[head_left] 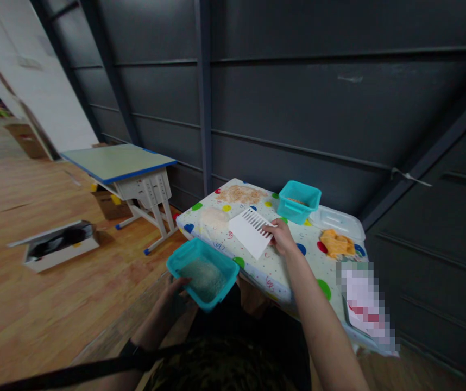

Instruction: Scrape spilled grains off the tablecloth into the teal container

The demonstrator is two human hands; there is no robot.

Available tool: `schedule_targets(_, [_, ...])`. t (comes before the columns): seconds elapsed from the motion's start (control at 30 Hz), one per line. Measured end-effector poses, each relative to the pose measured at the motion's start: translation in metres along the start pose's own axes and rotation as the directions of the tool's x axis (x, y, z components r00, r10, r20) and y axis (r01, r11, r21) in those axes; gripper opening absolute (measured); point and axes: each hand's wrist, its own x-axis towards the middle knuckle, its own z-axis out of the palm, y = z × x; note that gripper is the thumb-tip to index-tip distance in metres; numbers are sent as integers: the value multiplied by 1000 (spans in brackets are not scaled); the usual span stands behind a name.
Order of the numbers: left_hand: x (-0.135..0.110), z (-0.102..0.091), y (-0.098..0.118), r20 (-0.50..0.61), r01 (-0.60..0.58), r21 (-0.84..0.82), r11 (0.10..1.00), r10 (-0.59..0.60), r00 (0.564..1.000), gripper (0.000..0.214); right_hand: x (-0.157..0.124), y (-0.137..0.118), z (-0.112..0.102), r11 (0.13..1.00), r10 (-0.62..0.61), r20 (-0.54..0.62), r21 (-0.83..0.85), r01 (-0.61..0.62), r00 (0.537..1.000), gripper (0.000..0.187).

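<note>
Left hand (176, 295) grips a teal tub (216, 254) by the table's (276, 267) near edge; tipping could spill its grains (203, 276). Right hand (282, 238) pinches a white card (246, 234).

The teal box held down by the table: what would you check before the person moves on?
1. Left hand's grip on the teal box: ok, thumb over its rim.
2. Room inside the box: ok, the pale grains lie below the rim.
3. Right hand's grip on the striped white card: ok, held by one end.
4. Card pressed against the tablecloth: cannot tell from this angle.
5. Tablecloth free of loose grains: not ok, a pale heap and a brown spread lie on it.
6. Box touching the table edge: cannot tell.
</note>
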Motion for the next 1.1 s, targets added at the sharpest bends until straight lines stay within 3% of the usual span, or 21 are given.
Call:
schedule_targets(0.13, [6,-3,-2,-10,-31,63,998,32,999,85,-4,3,9,1000,-16,109,5,15,994,43])
schedule_targets(0.33, [12,-9,-4,-29,-58,172,983,64,998,76,-9,3,16,999,-20,130,28,17,991,43])
schedule_targets(0.47, [14,-12,-5,-18,-96,247,964,104,994,69,-13,5,22,999,3,209,41,-11,978,46])
schedule_targets(0.63, [19,-16,-5,19,-121,269,955,121,993,66,-12,10,27,999,-26,219,47,16,975,52])
schedule_targets(0.8, [20,-17,-5,15,-112,262,959,112,994,67,-12,14,26,998,-41,331,63,22,943,57])
schedule_targets(0.93, [14,-15,-4,39,-139,253,957,133,990,60,-6,12,20,992,-64,223,118,39,973,56])
schedule_targets(1.03, [10,-15,-1,37,-135,252,958,130,991,60,6,12,13,985,-116,11,129,114,993,52])
schedule_targets(1.1, [10,-16,1,53,-140,264,954,131,990,56,15,16,7,976,-201,-132,59,210,971,50])
